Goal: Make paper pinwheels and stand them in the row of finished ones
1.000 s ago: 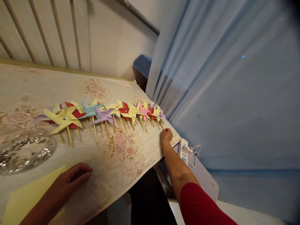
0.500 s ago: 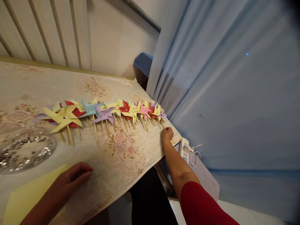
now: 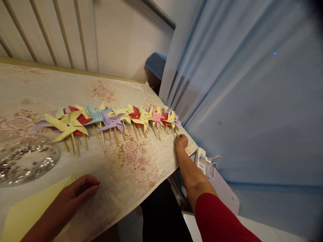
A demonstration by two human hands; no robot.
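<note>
Near table edge (image 3: pixel 159 175), right hand (image 3: pixel 182 142)

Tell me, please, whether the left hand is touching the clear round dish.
Apart: the head view plainly shows bare tablecloth between the left hand and the clear round dish.

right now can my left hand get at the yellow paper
Probably yes: the left hand is close by, its forearm crossing above the yellow paper, and nothing else seems to block the way.
</note>
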